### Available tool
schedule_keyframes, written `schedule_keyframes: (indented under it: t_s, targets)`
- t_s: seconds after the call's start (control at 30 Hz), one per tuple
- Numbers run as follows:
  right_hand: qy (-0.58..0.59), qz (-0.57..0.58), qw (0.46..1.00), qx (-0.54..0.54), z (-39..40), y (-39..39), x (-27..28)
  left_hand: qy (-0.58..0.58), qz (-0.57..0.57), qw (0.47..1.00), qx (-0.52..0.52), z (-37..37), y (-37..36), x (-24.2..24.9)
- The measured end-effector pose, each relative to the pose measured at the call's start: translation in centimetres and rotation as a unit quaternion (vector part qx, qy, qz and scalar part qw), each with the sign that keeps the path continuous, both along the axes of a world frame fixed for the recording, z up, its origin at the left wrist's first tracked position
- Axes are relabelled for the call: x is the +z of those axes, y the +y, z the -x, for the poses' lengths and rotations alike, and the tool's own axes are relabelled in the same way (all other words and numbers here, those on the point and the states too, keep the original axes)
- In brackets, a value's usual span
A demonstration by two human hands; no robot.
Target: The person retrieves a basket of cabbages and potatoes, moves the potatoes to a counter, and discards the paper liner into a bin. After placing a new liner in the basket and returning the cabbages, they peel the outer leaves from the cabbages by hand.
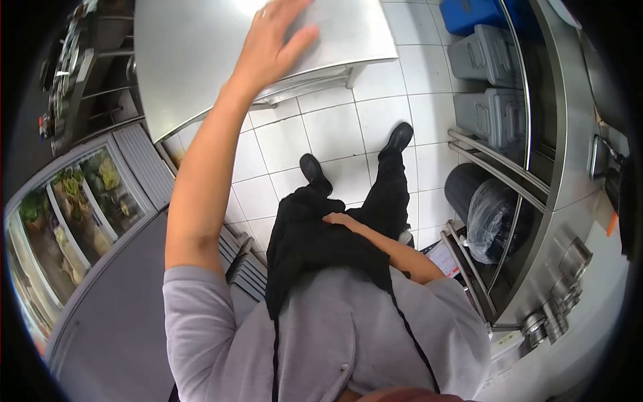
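Note:
Stretched forward, my left hand is over the near part of a stainless steel table. Its thumb stands apart from the fingers, some fingertips are cut off by the top edge of the view, and nothing shows in it. A ring is on one finger. My right hand is low in front of my body, against the black apron. Folds of the apron hide most of its fingers, so its grip cannot be made out.
Grey lidded bins and a blue container stand at the right under a steel counter. Below them is a black bin with a clear bag. A glass-topped cooler with vegetables is at the left. White tiles cover the floor.

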State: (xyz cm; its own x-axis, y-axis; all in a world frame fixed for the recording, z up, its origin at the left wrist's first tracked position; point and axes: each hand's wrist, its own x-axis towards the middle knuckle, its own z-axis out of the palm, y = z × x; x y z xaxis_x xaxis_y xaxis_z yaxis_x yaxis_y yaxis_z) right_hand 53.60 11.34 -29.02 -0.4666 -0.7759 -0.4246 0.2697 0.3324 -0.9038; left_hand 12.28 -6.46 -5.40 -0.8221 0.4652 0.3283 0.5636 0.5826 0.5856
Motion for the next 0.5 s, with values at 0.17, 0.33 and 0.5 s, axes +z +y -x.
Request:
schedule_keyframes:
  t_s: [0.17, 0.33, 0.5]
  targets:
    - [-0.024, -0.123, 0.983, 0.138, 2.9, -3.2, 4.2, 0.051, 0.125, 0.978, 0.161, -11.5, -14.7, -1.5]
    - [-0.091, -0.091, 0.984, 0.120, 7.8, -2.0, 1.9, 0.175, 0.224, 0.916, 0.285, -14.2, -18.1, -4.5]
    - [0.077, -0.295, 0.945, 0.119, 16.8, -1.9, -13.3, 0.342, 0.228, 0.855, 0.315, -12.3, -18.6, -8.7]
